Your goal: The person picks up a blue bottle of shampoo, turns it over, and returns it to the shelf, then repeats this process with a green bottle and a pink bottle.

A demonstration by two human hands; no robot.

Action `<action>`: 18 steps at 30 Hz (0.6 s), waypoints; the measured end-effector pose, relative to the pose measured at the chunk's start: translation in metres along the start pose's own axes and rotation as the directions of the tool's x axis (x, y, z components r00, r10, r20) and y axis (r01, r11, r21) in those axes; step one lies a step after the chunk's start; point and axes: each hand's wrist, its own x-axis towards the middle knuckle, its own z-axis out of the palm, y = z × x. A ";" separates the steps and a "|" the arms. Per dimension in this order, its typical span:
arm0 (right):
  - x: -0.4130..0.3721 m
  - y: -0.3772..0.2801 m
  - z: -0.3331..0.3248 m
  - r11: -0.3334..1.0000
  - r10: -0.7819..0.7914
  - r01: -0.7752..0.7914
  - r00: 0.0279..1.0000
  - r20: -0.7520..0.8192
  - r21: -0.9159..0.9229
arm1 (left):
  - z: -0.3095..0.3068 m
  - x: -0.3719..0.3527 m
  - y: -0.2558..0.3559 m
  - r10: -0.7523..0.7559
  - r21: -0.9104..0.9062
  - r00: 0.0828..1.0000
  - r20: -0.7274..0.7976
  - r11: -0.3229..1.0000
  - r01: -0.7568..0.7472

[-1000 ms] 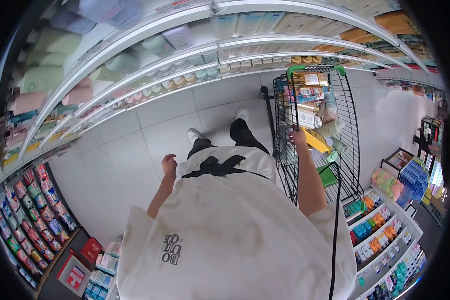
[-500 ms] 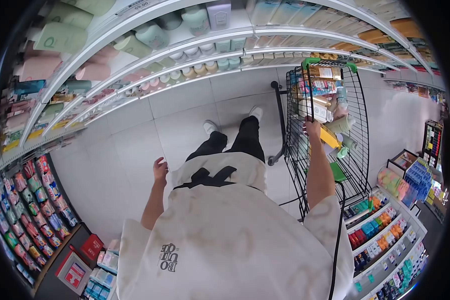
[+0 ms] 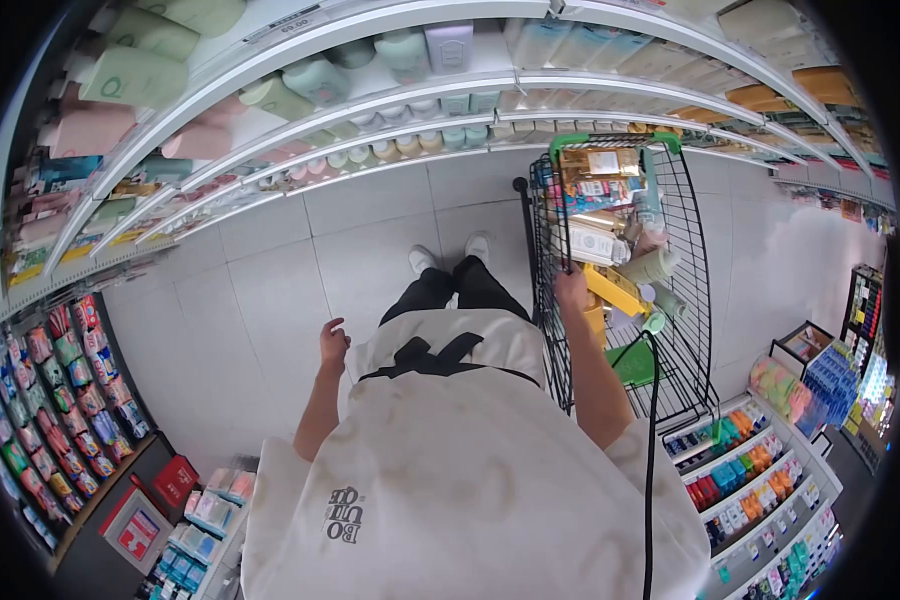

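The thin black side wire of the cart (image 3: 671, 142) is gripped by the right hand (image 3: 570, 290), its fingers closed and partly hidden. The left hand (image 3: 335, 343) is held loosely open beside the pale cloth shirt (image 3: 470, 440), its fingers slightly curled around air. The open-mesh cart is placed at the right, near the smooth white shelves (image 3: 480, 82); in it, 1 angular yellow box (image 3: 615, 290) is seen beside 1 cylindrical pale-green bottle (image 3: 650, 266).
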 end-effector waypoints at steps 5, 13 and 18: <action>-0.030 -0.017 0.021 0.859 -0.003 -0.090 0.983 0.182 0.504 | 0.007 -0.002 0.016 -0.008 -0.013 0.999 0.034 1.000 0.009; -0.062 -0.032 0.069 0.898 0.022 -0.088 0.987 0.157 0.431 | -0.021 0.029 0.027 0.001 -0.073 0.966 0.260 0.997 0.019; -0.074 -0.041 0.107 0.945 0.014 -0.036 0.997 0.070 0.325 | -0.075 0.060 0.033 0.027 -0.033 0.963 0.269 0.999 -0.019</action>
